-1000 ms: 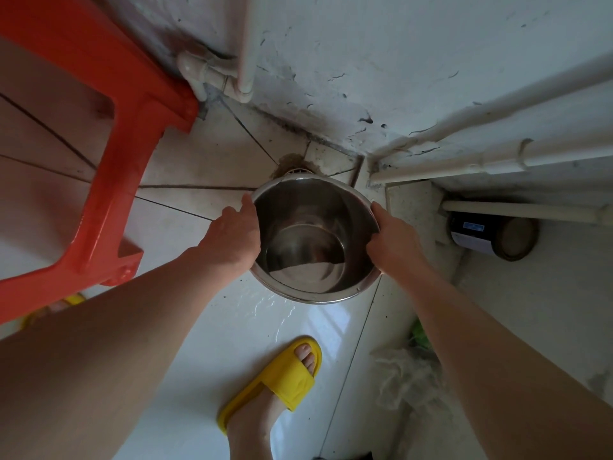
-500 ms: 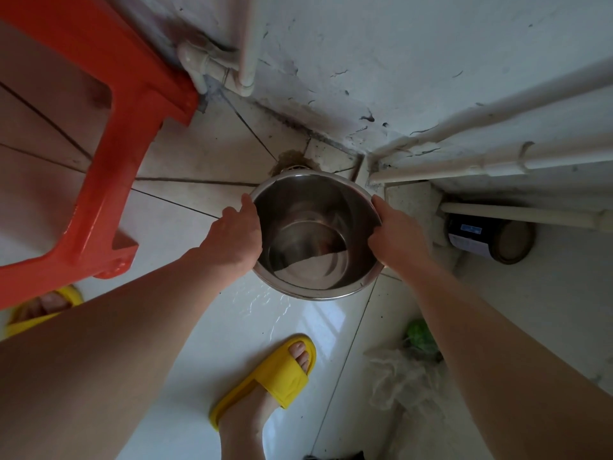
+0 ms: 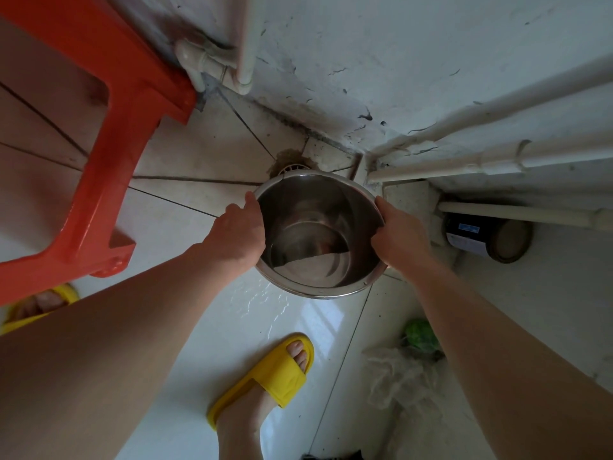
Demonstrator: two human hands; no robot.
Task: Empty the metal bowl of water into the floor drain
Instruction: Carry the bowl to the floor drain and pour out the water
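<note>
A shiny metal bowl (image 3: 318,232) hangs above the tiled floor near the wall corner, with clear water low inside it. My left hand (image 3: 237,235) grips its left rim and my right hand (image 3: 399,235) grips its right rim. Just past the bowl's far rim, part of the round white floor drain (image 3: 292,168) shows in a stained patch of tile; the bowl hides the rest of it.
A red plastic stool (image 3: 109,127) stands at the left. White pipes (image 3: 481,164) run along the wall at the right, with a dark tin (image 3: 487,239) below them. My feet in yellow slippers (image 3: 265,383) are on the wet floor; crumpled plastic (image 3: 403,373) lies at the right.
The bowl and both hands have shifted slightly up in the view, toward the drain. The water inside has slid a little. The grip is the same.
</note>
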